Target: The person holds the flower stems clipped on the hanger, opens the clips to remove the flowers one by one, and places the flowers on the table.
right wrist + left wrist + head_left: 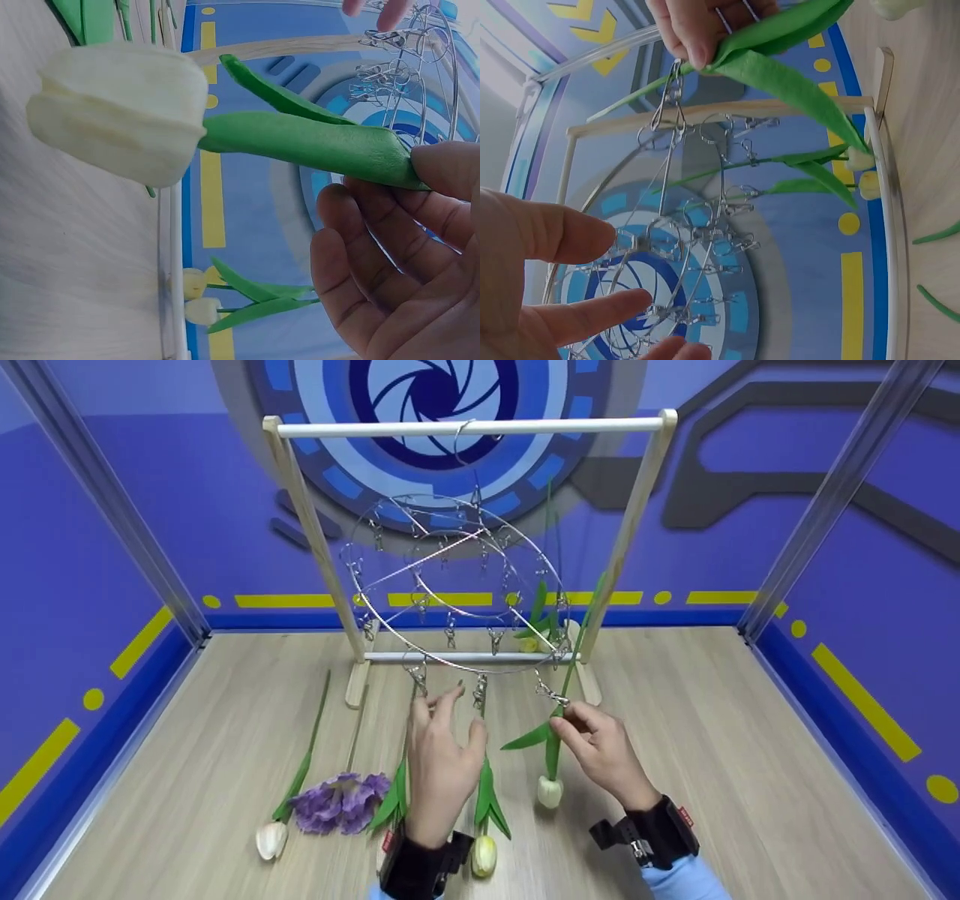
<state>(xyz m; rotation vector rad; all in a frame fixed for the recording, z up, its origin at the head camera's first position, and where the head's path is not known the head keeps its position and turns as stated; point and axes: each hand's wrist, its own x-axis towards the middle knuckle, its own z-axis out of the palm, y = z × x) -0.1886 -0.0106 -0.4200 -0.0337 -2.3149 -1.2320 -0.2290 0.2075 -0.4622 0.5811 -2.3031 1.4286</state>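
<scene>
My right hand point(604, 754) pinches a white tulip point(550, 793) by its green stem and leaf, bloom downward. At those fingertips a metal clip point(551, 692) meets the stem, which runs on upward past it. The clip belongs to a round wire hanger point(450, 663) with several hanging clips. My left hand point(444, 769) is raised near the front clips, thumb and fingers spread, with nothing between them in the left wrist view. Just right of it a yellowish tulip point(484, 856) hangs head down from a clip. Green leaves point(394, 799) of another flower show partly behind the left hand.
The hanger hooks over the top bar point(360, 430) of a wooden rack. On the table point(750, 780), a white tulip point(271, 840) and a purple flower point(341, 804) lie to the left. Pale tulips point(530, 644) hang at the back right. Blue-purple panels surround the table.
</scene>
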